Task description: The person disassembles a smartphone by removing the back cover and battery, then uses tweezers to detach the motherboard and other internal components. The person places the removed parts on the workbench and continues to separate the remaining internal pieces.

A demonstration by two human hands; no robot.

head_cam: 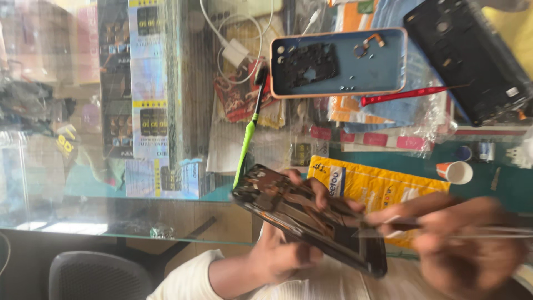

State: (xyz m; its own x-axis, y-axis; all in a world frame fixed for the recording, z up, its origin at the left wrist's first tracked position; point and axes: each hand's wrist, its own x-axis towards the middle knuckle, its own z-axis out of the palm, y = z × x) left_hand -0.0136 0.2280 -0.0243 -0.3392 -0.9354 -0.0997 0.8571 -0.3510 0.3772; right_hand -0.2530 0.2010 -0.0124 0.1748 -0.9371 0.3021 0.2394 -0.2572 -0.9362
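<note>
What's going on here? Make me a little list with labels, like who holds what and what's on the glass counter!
Left hand: holds an opened dark smartphone, tilted, insides showing
Right hand: blurred, pinches thin metal tweezers whose tip points at the phone
Counter: glass display top
Tray: blue phone case with pink rim holding a black part and tiny screws
Tools lying there: green-handled brush, red-handled screwdriver
Also there: black phone back panel, white charger with cable, yellow plastic packet

One head-worn camera looks down, close, over the hands onto a glass counter.
</note>
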